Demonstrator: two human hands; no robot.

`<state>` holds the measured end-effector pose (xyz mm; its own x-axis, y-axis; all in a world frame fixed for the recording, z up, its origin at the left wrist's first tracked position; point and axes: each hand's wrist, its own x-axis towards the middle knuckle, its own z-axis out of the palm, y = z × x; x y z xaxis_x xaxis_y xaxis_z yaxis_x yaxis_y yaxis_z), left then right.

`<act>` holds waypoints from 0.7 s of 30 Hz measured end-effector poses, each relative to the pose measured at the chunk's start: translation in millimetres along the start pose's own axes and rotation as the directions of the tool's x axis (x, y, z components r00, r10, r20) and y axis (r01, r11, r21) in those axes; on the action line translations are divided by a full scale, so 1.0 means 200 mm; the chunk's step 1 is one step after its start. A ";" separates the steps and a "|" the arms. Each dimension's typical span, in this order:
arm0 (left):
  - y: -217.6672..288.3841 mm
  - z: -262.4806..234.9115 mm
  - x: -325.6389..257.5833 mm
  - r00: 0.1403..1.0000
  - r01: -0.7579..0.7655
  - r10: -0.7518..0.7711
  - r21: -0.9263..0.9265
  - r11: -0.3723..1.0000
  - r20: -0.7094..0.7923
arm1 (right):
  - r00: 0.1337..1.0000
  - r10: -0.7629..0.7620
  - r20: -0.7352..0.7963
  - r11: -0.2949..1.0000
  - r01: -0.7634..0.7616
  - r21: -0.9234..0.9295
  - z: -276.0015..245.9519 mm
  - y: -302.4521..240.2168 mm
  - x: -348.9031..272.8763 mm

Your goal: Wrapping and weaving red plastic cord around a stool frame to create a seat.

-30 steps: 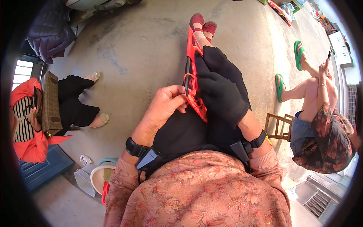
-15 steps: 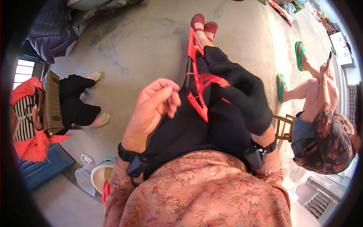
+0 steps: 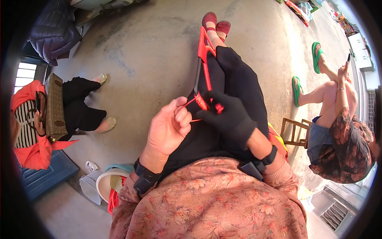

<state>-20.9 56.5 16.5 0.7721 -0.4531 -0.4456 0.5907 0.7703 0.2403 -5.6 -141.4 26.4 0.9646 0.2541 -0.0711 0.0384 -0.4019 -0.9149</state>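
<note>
A long, narrow frame [image 3: 206, 75] lies along my black-trousered legs. Red cord wraps most of it, while one black bar [image 3: 197, 75] shows bare. My left hand [image 3: 169, 123] is bare and closed, pinching a thin red cord [image 3: 189, 102] between thumb and fingers. That strand runs to the tightly wound near end [image 3: 201, 101] of the frame. In a black glove, my right hand [image 3: 230, 117] is closed beside this end, with a bit of red cord [image 3: 219, 108] poking out between its fingers. Its fingertips are partly hidden; another red strand stretches between both hands.
A seated person [image 3: 34, 123] with a brown bag [image 3: 55, 107] is at the left. Another seated person [image 3: 338, 143] in green flip-flops holds a phone at the right, by a wooden stool [image 3: 294, 131]. Buckets [image 3: 104, 187] stand at lower left, beside red cord [image 3: 114, 201].
My right hand has swung left and down to the frame's near end. My left hand has moved slightly right and down and now pinches the cord. The frame has shifted a little.
</note>
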 end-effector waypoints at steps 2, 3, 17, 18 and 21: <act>-0.02 -0.04 -0.02 0.998 0.010 0.001 0.167 0.986 -0.068 | 1.000 -0.010 0.002 0.997 0.011 -0.077 0.07 0.07 0.01; -0.02 -0.05 -0.04 0.999 -0.009 0.015 0.153 0.988 -0.040 | 1.000 -0.006 0.026 0.986 0.011 -0.165 0.10 0.09 0.01; -0.01 -0.02 -0.10 0.994 0.066 -0.088 0.312 0.948 0.059 | 0.901 -0.093 -0.423 0.946 -0.052 -0.319 -0.25 0.04 -0.20; 0.01 -0.01 -0.10 0.993 0.043 -0.076 0.332 0.942 0.086 | 0.913 0.057 -0.404 0.993 -0.008 0.121 -0.30 0.07 -0.17; 0.03 0.00 -0.10 0.988 0.047 -0.095 0.344 0.938 0.123 | 0.953 0.247 -0.174 0.127 0.146 0.981 -0.49 0.22 -0.03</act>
<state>-31.7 70.2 27.2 0.7355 -0.5757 -0.3571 0.6710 0.5463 0.5013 15.0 -247.2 25.4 0.9743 -0.0102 -0.2250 -0.1104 0.8489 -0.5168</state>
